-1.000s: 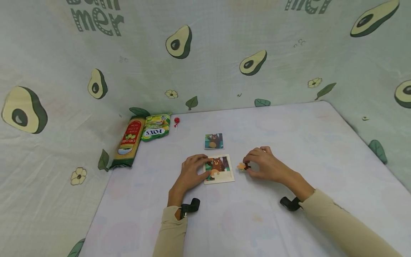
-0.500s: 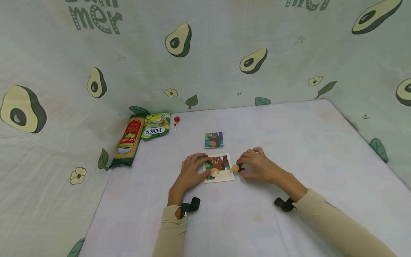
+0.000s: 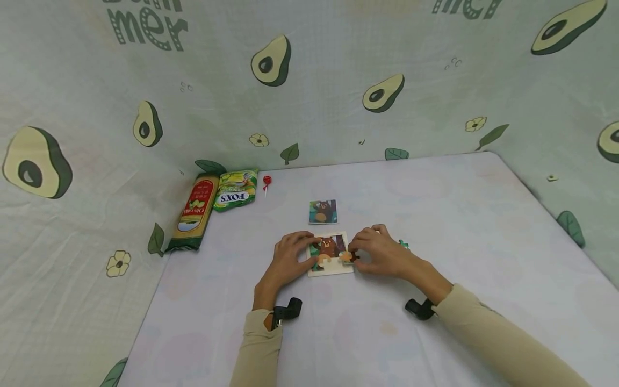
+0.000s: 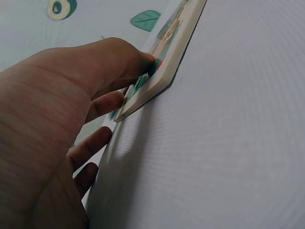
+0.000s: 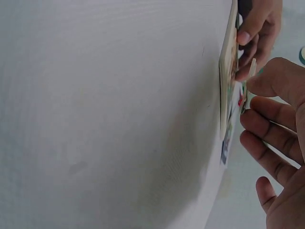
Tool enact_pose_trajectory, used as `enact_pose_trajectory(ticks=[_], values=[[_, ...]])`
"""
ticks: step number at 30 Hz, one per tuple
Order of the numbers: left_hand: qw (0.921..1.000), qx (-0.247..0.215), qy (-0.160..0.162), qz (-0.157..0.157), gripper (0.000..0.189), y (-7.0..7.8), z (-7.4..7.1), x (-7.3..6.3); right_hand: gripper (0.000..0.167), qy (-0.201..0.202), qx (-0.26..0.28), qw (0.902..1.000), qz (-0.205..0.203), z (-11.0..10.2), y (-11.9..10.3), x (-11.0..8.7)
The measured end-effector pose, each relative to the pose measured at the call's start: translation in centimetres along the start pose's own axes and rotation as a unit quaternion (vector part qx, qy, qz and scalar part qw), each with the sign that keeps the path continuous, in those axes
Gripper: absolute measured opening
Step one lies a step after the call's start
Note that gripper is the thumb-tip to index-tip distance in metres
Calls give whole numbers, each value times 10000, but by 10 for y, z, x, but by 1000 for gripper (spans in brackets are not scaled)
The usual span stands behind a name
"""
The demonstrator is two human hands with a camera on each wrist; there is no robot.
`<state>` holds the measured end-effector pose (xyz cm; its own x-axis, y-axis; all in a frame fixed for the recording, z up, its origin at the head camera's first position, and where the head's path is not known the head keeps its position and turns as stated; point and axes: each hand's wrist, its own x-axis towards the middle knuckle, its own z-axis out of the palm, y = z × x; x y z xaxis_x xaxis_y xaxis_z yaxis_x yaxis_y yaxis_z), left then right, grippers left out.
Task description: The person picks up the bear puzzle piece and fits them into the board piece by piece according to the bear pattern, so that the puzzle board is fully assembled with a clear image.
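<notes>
A wooden jigsaw board (image 3: 333,271) with a brown bear picture lies on the table, with a bare gap at its lower right. My left hand (image 3: 290,255) rests on its left side; the thumb (image 4: 145,61) presses on its face in the left wrist view, while the other fingers spread loosely by the edge. Between thumb and fingertips, my right hand (image 3: 379,251) pinches an orange and brown puzzle piece (image 3: 346,257) over the board's right edge. The right wrist view shows this piece (image 5: 245,98) tilted, mostly edge-on. A green puzzle piece (image 3: 403,244) lies just beyond the right hand, partly hidden.
Behind the board lies a square bear picture card (image 3: 323,212). At the back left are a red and gold packet (image 3: 194,212), a green and yellow FOX'S bag (image 3: 235,190) and a red lollipop (image 3: 267,181). Avocado-print cloth (image 3: 333,123) hangs around the table.
My right hand has moved left with its puzzle piece, from beside the board to over its right edge. The green piece has come into view behind it. My left hand stays put.
</notes>
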<state>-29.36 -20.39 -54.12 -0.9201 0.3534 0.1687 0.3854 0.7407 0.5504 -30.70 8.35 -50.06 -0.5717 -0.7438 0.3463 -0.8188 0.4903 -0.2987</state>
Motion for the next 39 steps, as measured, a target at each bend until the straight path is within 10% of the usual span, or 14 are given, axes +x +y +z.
enact_pose_trajectory(ticks=[39], values=[[10000,59,-40,-14,44,-3,0,2,23,-328,-226,9988,-290,21,-19,30]])
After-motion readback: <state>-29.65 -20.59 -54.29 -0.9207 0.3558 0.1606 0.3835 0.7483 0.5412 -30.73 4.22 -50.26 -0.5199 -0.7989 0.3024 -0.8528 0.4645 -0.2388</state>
